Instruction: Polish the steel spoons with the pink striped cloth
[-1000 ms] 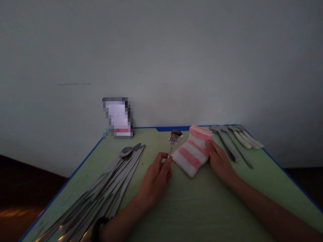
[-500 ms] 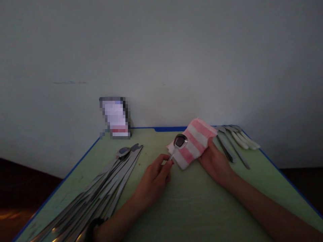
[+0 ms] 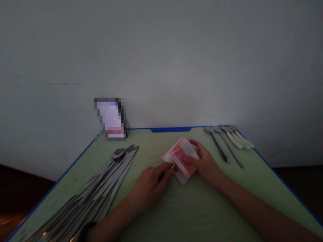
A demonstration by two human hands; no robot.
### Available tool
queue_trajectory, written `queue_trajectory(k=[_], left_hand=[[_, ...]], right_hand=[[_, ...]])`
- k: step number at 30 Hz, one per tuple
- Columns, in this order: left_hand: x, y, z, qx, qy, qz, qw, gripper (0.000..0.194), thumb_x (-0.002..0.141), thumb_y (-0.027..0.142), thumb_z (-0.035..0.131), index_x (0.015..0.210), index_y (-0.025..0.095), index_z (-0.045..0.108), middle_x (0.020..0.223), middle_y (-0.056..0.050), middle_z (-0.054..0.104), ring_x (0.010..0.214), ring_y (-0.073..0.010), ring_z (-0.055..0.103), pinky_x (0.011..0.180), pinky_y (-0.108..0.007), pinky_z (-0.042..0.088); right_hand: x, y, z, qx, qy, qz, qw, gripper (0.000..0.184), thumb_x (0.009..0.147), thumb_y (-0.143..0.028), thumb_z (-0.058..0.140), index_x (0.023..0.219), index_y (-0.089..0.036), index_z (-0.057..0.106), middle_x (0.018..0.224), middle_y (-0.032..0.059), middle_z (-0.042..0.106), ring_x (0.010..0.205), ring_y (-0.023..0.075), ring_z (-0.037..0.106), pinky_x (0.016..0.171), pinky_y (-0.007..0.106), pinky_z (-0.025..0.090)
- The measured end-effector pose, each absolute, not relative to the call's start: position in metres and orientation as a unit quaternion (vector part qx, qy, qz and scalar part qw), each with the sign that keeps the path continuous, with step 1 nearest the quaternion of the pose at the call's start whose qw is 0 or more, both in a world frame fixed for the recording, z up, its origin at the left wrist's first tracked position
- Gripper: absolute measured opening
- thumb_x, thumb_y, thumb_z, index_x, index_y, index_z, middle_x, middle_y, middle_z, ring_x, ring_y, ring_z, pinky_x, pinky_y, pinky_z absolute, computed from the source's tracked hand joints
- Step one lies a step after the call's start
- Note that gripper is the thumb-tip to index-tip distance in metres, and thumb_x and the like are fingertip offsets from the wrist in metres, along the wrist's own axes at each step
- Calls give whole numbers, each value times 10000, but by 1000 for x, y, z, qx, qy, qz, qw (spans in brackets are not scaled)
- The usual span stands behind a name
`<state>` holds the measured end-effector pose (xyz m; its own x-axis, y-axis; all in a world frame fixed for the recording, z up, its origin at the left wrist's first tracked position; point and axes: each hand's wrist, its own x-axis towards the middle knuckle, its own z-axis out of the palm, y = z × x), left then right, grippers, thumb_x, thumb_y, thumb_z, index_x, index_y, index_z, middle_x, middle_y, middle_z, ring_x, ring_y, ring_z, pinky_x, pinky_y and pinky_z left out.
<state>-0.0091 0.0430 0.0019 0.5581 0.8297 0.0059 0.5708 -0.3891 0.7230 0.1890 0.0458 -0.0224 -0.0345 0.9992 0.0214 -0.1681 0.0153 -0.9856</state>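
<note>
My left hand (image 3: 155,183) pinches the handle of a metal spoon (image 3: 173,166), of which just a short bit shows. The spoon's bowl is hidden inside a pink and white striped cloth (image 3: 185,158). My right hand (image 3: 205,164) grips that cloth, folded over the bowl, with the thumb on top and the fingers behind. Both hands are close together above the middle of the table. Left of my left hand lies a spread of metal cutlery (image 3: 101,188), with a spoon bowl and other tips at its far end.
Several spoons (image 3: 219,144) and pieces with white handles (image 3: 239,139) lie at the table's far right. A blurred-out phone-like screen (image 3: 111,117) leans on the wall at the back left. The green table (image 3: 161,215) has a blue edge and meets the wall.
My right hand has folded the cloth over the spoon's bowl, which showed before on top of it. Cloth and hands are slightly lower. The whole view has shifted a little.
</note>
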Motion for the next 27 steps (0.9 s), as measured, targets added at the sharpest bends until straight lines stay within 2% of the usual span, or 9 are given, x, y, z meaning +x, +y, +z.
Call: queue_trajectory(k=[4, 8, 11, 14, 18, 22, 27], left_hand=[[-11, 41, 0, 829, 421, 182, 321, 329, 929, 302, 370, 1105, 179, 619, 799, -29, 699, 628, -150, 612, 599, -234, 416], [-11, 39, 0, 827, 431, 175, 315, 347, 927, 313, 353, 1079, 164, 627, 773, -41, 697, 624, -163, 615, 588, -239, 430], [-11, 39, 1, 821, 436, 192, 316, 345, 928, 318, 343, 1028, 174, 640, 766, -35, 690, 655, -169, 619, 626, -245, 446], [-11, 39, 2, 818, 430, 199, 326, 341, 929, 322, 342, 1017, 176, 637, 765, -30, 682, 659, -164, 617, 627, -239, 450], [-11, 39, 4, 830, 412, 182, 329, 343, 932, 321, 341, 1044, 179, 632, 767, -30, 688, 625, -155, 617, 587, -225, 444], [-11, 37, 5, 847, 393, 176, 313, 346, 927, 315, 346, 1064, 197, 641, 732, -26, 691, 606, -154, 625, 617, -228, 465], [-12, 37, 5, 851, 394, 173, 300, 359, 929, 330, 344, 1095, 201, 634, 706, -28, 685, 625, -167, 631, 672, -247, 481]], right_hand=[[189, 44, -16, -466, -589, 471, 462, 316, 729, -313, 667, 1009, -191, 586, 871, 11, 636, 731, 132, 550, 655, 247, 434], [187, 42, -16, -515, -621, 389, 445, 275, 754, -366, 638, 956, -185, 595, 817, 14, 621, 682, 136, 518, 627, 255, 415], [190, 42, -16, -472, -625, 415, 463, 282, 849, -428, 494, 940, -181, 595, 813, 26, 613, 720, 147, 528, 670, 268, 420], [197, 46, -18, -439, -593, 491, 462, 391, 899, -450, 364, 844, -158, 617, 737, 31, 603, 667, 142, 517, 628, 265, 411], [203, 51, -20, -447, -580, 548, 403, 239, 766, -353, 614, 893, -151, 629, 767, 14, 626, 646, 126, 526, 595, 240, 403], [201, 52, -18, -448, -592, 548, 385, 286, 666, -275, 712, 908, -153, 618, 822, 13, 653, 680, 127, 552, 639, 241, 431], [196, 46, -15, -448, -617, 515, 391, 264, 743, -381, 643, 872, -151, 618, 787, 14, 644, 678, 132, 546, 636, 243, 426]])
